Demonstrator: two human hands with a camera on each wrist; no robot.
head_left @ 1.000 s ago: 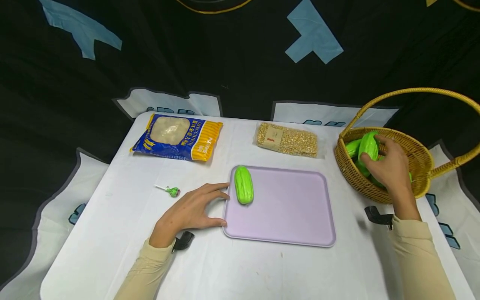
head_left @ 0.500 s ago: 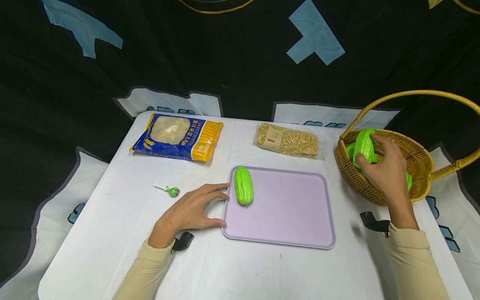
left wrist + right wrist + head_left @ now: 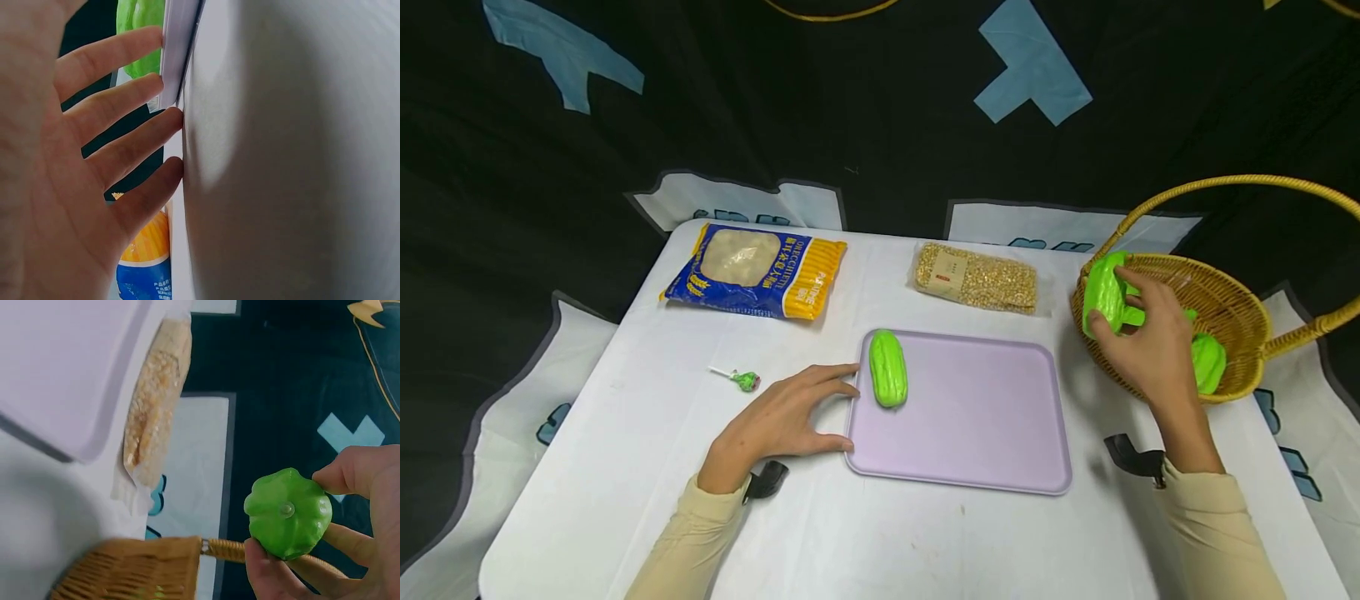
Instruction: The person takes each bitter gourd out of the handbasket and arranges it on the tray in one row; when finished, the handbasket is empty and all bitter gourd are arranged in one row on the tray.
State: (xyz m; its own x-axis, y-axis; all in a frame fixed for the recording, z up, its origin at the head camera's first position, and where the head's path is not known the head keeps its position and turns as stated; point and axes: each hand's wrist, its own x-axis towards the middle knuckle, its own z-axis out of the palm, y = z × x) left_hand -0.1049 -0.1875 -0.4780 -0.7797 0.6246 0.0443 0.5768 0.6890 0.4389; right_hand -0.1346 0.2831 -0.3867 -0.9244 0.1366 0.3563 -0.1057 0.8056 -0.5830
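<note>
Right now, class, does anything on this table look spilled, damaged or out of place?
Nothing is spilled or damaged. The one stray is a small lollipop lying alone on the cloth left of the tray, apart from both packets. Otherwise tidy: one gourd on the tray, another held by the right hand.

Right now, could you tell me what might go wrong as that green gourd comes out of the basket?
The right hand holds the green gourd just above the basket rim, so it could knock the rim or handle and shift the basket. The gourd on the tray lies near the left edge of the tray; the left hand, touching that edge, could jolt it.
</note>
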